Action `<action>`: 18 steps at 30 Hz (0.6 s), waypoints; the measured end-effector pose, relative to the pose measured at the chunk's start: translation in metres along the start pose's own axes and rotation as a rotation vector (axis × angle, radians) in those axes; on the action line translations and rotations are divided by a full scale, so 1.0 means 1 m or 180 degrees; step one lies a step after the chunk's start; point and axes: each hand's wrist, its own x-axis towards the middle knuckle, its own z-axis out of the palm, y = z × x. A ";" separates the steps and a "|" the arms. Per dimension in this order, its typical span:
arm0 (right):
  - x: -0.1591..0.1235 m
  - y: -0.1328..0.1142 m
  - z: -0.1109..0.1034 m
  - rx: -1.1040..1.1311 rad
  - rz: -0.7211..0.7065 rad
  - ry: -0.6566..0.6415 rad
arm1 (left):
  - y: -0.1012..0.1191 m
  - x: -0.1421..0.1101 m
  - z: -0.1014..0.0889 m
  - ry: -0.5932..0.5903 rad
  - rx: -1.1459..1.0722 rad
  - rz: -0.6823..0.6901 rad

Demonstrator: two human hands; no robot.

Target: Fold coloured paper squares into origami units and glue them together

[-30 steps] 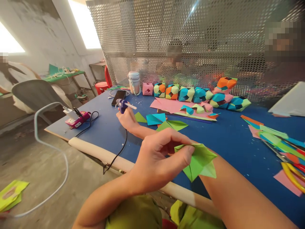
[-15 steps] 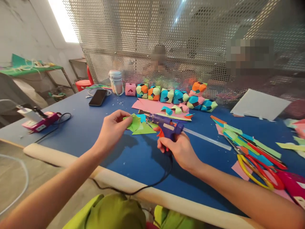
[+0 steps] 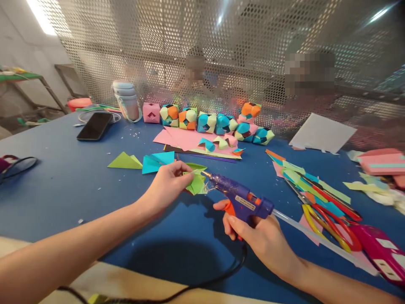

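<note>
My left hand (image 3: 171, 183) pinches a folded green paper piece (image 3: 196, 184) between thumb and fingers, above the blue table. My right hand (image 3: 256, 232) is wrapped round the handle of a purple glue gun (image 3: 242, 196), with a finger at its orange trigger. The nozzle points left and sits at the edge of the green paper; whether it touches I cannot tell. A long clear glue stick (image 3: 322, 240) sticks out of the gun's back. Beyond my left hand lie folded blue paper (image 3: 157, 162) and folded green paper (image 3: 124, 160).
Paper balls (image 3: 207, 122) in several colours line the perforated metal screen (image 3: 152, 50). Pink sheets (image 3: 177, 139) lie before them. A phone (image 3: 95, 126) and a cup (image 3: 125, 101) stand back left. Scissors (image 3: 332, 228) and paper strips are at right. The gun's black cord (image 3: 202, 280) crosses the front edge.
My right hand has brought the glue gun from the left side of the table across to the right of the green paper. The nozzle now meets the paper's edge. The view has turned right.
</note>
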 end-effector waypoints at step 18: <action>-0.003 -0.003 0.007 -0.0618 0.0792 -0.0033 | -0.010 0.015 0.008 -0.0368 0.0070 -0.0516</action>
